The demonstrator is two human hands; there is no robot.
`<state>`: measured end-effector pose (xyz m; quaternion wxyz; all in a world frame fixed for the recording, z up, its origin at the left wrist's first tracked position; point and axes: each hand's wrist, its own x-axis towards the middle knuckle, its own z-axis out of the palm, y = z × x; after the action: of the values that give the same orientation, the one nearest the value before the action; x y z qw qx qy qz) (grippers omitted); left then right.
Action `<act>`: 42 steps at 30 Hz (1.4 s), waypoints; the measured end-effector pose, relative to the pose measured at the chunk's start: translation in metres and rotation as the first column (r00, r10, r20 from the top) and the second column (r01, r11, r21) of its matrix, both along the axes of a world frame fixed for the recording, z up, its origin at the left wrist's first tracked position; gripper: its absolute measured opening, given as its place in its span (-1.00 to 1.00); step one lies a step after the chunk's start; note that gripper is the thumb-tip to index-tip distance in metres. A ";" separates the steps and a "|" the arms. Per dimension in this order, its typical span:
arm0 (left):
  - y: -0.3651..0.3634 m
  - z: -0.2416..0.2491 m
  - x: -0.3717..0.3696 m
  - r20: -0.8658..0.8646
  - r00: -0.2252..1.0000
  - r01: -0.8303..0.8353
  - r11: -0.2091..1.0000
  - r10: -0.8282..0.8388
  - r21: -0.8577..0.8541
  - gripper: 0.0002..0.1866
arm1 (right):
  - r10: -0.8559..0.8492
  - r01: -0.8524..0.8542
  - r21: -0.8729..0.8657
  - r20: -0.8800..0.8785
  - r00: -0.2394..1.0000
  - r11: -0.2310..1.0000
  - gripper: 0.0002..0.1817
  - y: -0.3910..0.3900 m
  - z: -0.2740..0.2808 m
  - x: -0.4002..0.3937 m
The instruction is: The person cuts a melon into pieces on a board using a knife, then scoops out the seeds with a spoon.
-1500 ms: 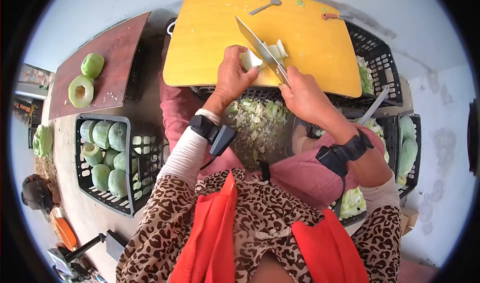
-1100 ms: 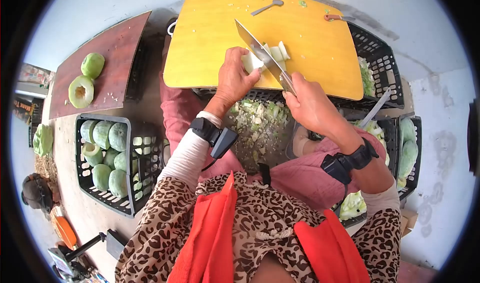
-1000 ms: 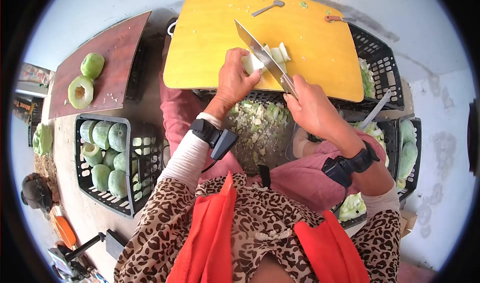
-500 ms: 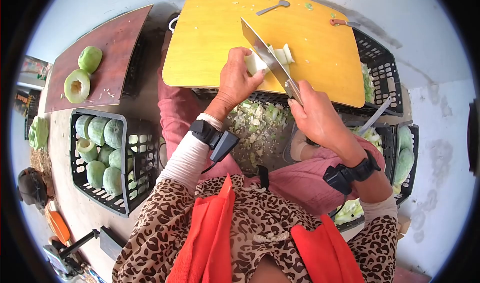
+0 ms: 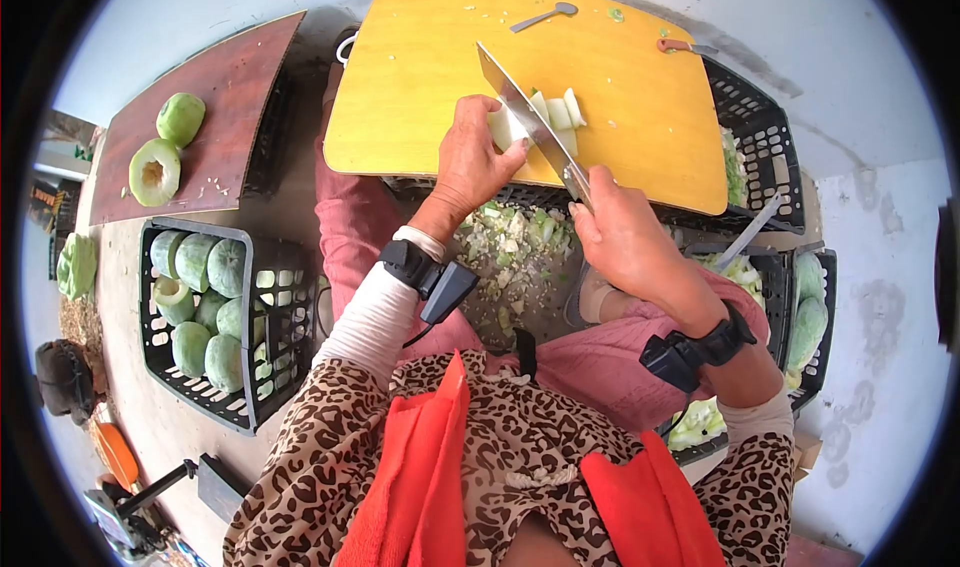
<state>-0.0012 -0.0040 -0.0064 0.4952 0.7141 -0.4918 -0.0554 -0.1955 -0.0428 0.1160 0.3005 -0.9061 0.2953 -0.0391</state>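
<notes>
My left hand (image 5: 478, 157) is closed on a pale peeled melon piece (image 5: 507, 130) near the front edge of the yellow board (image 5: 420, 67). My right hand (image 5: 628, 235) grips a cleaver (image 5: 532, 113), its broad blade slanting up and to the left, right against the melon piece. Beyond the blade, on its right side, lie several cut melon slices (image 5: 566, 110). The blade hides part of the slices and the cut face.
A spoon (image 5: 545, 17) and a small knife (image 5: 685, 46) lie at the board's back. At left are a black crate (image 5: 250, 367) of melons and a brown board (image 5: 215, 97) with two peeled melons. More crates (image 5: 765, 132) stand at right; scraps (image 5: 515, 257) cover the floor.
The cleaver and my right hand have shifted slightly left along the melon piece, and more of the cut slices shows right of the blade. My left hand has hardly moved.
</notes>
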 end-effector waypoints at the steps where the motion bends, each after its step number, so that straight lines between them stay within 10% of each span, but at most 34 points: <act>1: 0.000 -0.001 0.000 -0.001 1.000 -0.003 1.000 0.003 0.003 -0.48 | -0.002 0.002 -0.003 -0.018 1.000 1.000 -0.76 0.000 -0.002 0.001; 42: 0.000 0.005 0.000 -0.035 0.999 0.027 0.999 -0.026 0.029 -0.52 | -0.083 0.086 0.067 -0.044 0.996 0.994 -0.73 -0.010 0.007 0.011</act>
<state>-0.0008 -0.0039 -0.0013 0.4921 0.7137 -0.4917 -0.0816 -0.1842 -0.0524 0.1232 0.3235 -0.8825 0.3406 -0.0228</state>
